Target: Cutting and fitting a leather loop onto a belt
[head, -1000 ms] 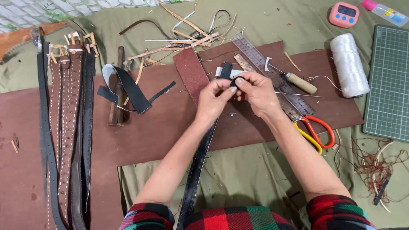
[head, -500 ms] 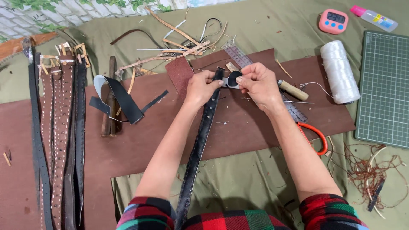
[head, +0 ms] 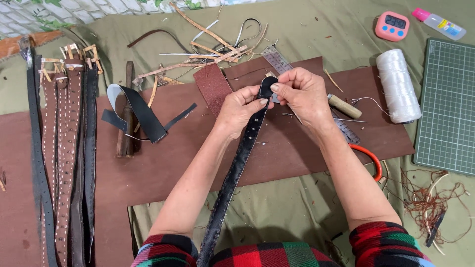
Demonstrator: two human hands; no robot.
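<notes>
Both hands meet over the brown leather sheet (head: 163, 168) on the desk. The left hand (head: 240, 111) and right hand (head: 302, 96) have their fingers pinched on the rounded tip of a black belt (head: 237, 165), which runs down from there and is cut off at the bottom edge between the plaid sleeves. The right hand hides part of a wooden-handled tool (head: 345, 106) and ruler (head: 279, 62). Right of the sheet, orange-handled scissors (head: 371, 158) are mostly hidden by the forearm.
</notes>
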